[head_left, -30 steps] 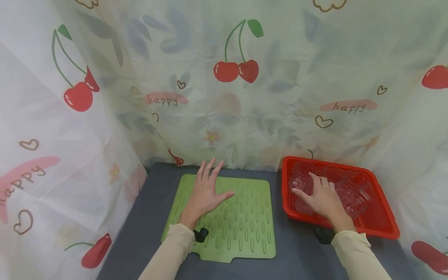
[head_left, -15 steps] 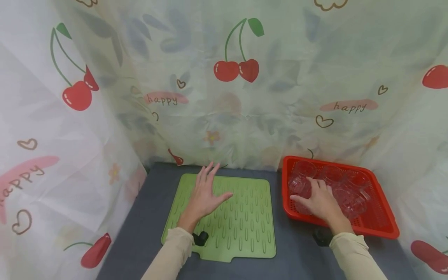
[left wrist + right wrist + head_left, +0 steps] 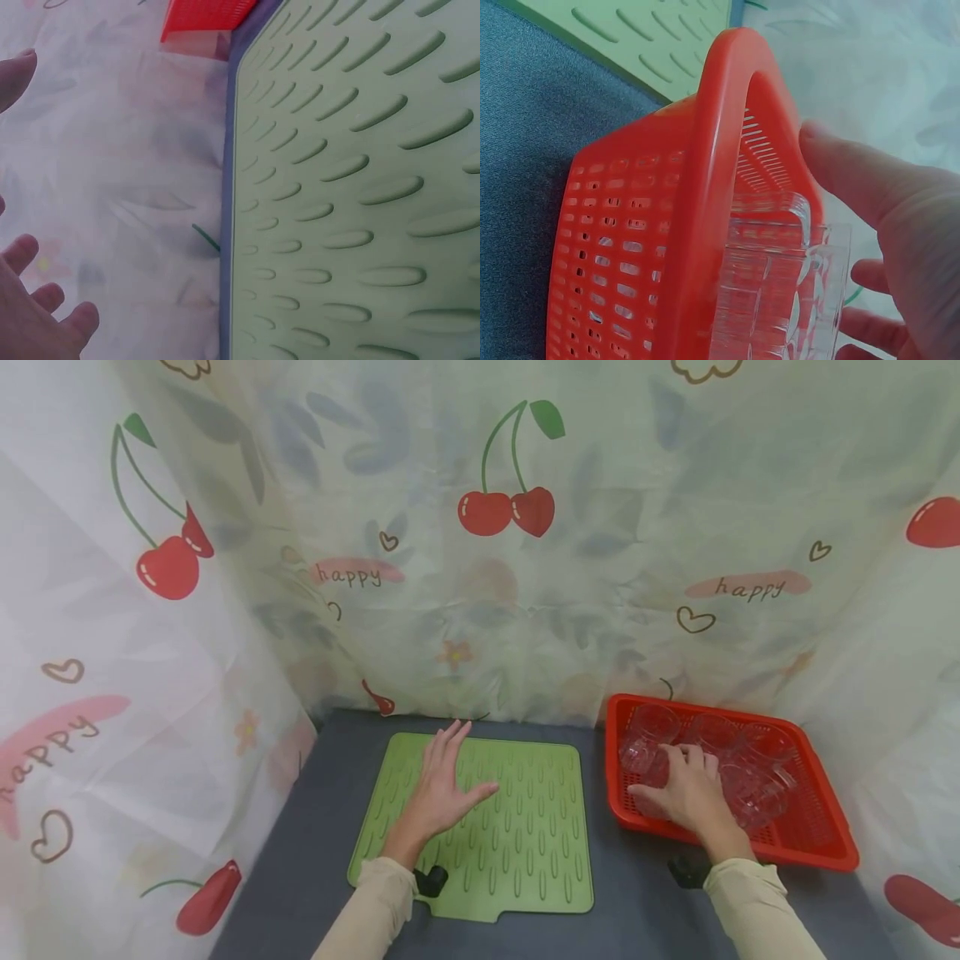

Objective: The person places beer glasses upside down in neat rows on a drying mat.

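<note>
My left hand hovers over the green ridged drying mat, thumb spread and fingers extended, holding nothing. In the left wrist view, its fingers show at the left edge, apart from the mat. At the right, my right hand reaches over the red plastic basket, which holds several clear drinking glasses. The right wrist view has a patterned glass standing above the basket's rim. The right thumb is on one side near the rim and the fingers lie beyond the glass, not closed round it.
A dark grey tabletop lies beneath the mat and basket. Cherry-printed curtains enclose the back and both sides. A black wrist camera sits at the left wrist, and another at the right.
My right hand has lowered slightly toward the glasses in the basket, its fingers bending more. The left hand has dropped a little over the mat. Basket and mat stay in place.
</note>
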Demonstrator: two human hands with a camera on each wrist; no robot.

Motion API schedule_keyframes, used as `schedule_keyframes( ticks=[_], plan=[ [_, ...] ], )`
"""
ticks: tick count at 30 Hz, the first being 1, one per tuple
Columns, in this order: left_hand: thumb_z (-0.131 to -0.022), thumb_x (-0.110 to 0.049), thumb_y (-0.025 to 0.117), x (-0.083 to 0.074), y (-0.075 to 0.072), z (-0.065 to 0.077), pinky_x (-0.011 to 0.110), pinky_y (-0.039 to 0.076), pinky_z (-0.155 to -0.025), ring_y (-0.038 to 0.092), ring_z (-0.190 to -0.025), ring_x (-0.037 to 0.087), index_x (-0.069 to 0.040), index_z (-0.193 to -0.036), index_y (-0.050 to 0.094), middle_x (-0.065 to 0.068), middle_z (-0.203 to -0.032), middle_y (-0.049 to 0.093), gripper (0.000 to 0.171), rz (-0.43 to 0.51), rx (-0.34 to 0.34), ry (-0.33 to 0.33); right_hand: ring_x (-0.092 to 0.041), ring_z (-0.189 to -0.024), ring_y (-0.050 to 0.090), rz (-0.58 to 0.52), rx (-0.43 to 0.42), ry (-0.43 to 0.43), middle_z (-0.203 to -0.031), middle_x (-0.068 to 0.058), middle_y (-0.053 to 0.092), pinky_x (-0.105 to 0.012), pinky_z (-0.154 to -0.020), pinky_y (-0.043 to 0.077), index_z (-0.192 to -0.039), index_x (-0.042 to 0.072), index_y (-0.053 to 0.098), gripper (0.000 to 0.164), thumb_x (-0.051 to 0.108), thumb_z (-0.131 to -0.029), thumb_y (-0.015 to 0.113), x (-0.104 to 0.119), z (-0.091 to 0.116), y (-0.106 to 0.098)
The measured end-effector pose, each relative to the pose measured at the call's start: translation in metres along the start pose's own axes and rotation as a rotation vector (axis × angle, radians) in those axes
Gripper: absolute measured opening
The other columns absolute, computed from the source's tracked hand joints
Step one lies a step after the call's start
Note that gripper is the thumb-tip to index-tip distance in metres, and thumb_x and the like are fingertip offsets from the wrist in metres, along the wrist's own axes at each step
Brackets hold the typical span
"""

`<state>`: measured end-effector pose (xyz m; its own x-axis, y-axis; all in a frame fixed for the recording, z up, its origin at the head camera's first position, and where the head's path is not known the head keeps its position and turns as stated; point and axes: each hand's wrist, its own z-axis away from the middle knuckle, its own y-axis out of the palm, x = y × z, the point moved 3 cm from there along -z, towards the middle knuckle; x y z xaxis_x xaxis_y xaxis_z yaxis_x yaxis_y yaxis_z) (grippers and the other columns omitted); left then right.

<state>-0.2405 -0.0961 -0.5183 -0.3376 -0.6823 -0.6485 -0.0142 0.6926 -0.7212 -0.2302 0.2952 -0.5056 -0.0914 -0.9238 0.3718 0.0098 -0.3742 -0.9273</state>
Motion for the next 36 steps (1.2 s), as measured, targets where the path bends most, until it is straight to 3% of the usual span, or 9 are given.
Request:
schedule_keyframes(
  ticks=[6,14,21,27,32,36],
  plan=[
    [-0.088,-0.06,0.073,0.0,0.002,0.001,0.07,0.03,-0.118,0.009,-0.159,0.038,-0.04,-0.163,0.011,0.002,-0.172,0.016,0.099,0.012,0.011,-0.01,-0.055,-0.129,0.034,0.01,0.016,-0.005,-0.148,-0.032,0.035,-0.077,-0.102,0.041,-0.152,0.001,0.035,0.11,0.051,-0.071,0.089,-0.002,-0.001,0.002],
    [-0.087,-0.059,0.073,0.0,0.003,0.003,0.069,0.031,-0.118,0.009,-0.16,0.034,-0.039,-0.163,0.012,-0.003,-0.171,0.015,0.099,0.016,0.014,-0.02,-0.057,-0.131,0.038,0.017,0.082,0.013,-0.148,-0.035,0.038,-0.077,-0.103,0.039,-0.153,-0.001,0.031,0.11,0.046,-0.073,0.089,-0.001,-0.006,0.003],
    [-0.087,-0.06,0.073,0.001,0.003,0.004,0.07,0.033,-0.116,0.011,-0.159,0.036,-0.037,-0.164,0.014,0.001,-0.171,0.018,0.099,0.015,0.006,-0.016,-0.054,-0.129,0.027,0.003,0.029,0.024,-0.145,-0.033,0.037,-0.077,-0.107,0.037,-0.151,0.003,0.036,0.097,0.031,-0.076,0.089,0.0,-0.007,0.001],
    [-0.087,-0.061,0.072,0.003,0.005,0.005,0.069,0.033,-0.117,0.013,-0.159,0.035,-0.036,-0.164,0.014,0.001,-0.17,0.019,0.099,0.021,0.014,-0.022,-0.056,-0.129,0.024,-0.031,-0.022,0.042,-0.145,-0.034,0.031,-0.078,-0.109,0.027,-0.148,0.007,0.042,0.09,0.023,-0.074,0.09,-0.004,-0.007,0.0],
    [-0.087,-0.063,0.071,0.003,0.006,0.004,0.069,0.032,-0.117,0.013,-0.159,0.033,-0.034,-0.164,0.015,-0.001,-0.17,0.018,0.1,0.027,0.021,-0.024,-0.058,-0.129,0.024,-0.069,-0.01,0.071,-0.151,-0.034,0.022,-0.08,-0.103,0.037,-0.149,0.01,0.039,0.084,0.018,-0.08,0.086,-0.008,-0.007,-0.001],
    [-0.087,-0.062,0.071,0.004,0.006,0.004,0.069,0.032,-0.117,0.013,-0.159,0.032,-0.033,-0.165,0.015,0.0,-0.171,0.018,0.1,0.023,0.024,-0.028,-0.059,-0.132,0.026,-0.093,0.011,0.098,-0.152,-0.035,0.021,-0.079,-0.101,0.039,-0.152,0.005,0.031,0.086,0.018,-0.084,0.083,-0.013,-0.007,-0.001]
  ],
)
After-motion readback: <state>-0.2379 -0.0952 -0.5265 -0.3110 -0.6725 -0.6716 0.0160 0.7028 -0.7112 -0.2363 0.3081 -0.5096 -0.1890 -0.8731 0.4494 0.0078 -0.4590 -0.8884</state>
